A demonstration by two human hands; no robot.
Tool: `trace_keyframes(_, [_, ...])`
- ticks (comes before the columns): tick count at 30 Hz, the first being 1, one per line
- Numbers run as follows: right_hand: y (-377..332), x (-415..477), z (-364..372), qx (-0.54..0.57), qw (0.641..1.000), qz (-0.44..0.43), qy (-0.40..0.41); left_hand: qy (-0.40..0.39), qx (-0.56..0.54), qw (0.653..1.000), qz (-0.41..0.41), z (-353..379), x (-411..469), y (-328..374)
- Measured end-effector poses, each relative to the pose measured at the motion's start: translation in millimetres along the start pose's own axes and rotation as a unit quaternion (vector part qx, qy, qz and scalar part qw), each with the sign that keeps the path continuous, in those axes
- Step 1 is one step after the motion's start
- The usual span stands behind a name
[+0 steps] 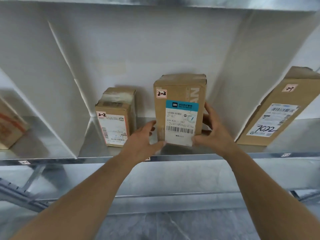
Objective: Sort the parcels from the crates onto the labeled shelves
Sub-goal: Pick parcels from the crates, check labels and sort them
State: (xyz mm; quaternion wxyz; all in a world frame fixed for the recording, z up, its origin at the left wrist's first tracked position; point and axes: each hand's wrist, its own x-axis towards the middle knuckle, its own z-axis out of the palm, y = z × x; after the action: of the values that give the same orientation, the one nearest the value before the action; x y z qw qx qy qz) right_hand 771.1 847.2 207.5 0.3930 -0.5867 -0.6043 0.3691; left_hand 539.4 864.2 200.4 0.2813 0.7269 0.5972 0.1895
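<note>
Tall brown parcel [180,90] marked 2-2 stands upright on shelf [242,155] beside small parcel [113,123].

Gap between small parcel [114,122], tall parcel [180,90]

Far left of middle parcel [180,108]: orange-marked box [10,125] blurred, edge-cut. Below-left, shelf tag [24,162] we cannot read.

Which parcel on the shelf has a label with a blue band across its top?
The tall parcel held between the left hand and right hand. The smaller parcel to its left and the leaning parcel to its right carry white labels.
</note>
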Motion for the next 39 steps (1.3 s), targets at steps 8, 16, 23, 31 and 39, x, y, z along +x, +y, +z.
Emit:
trace_keyframes(8, [13, 23, 1, -0.046, 0.998, 0.033, -0.034, 0.022, -0.083, 0.995, -0.060, 23, 24, 23])
trace_keyframes(16, [42, 26, 9, -0.066, 0.995, 0.063, -0.044, 0.033, -0.079, 0.992, -0.093, 52, 34, 20])
trace_keyframes(23, [46, 23, 7, -0.126, 0.989, 0.068, -0.045, 0.046, -0.086, 0.990, -0.098, 55, 24, 19])
trace_keyframes(31, [26, -37, 6, -0.346, 0.938, -0.015, 0.003, 0.074, 0.023, 0.992, -0.100, 50, -41, 9])
trace_keyframes(39, [-1, -88, 49, -0.385, 0.914, -0.083, -0.092, 0.155, 0.070, 0.975, -0.141, 40, -128, -8])
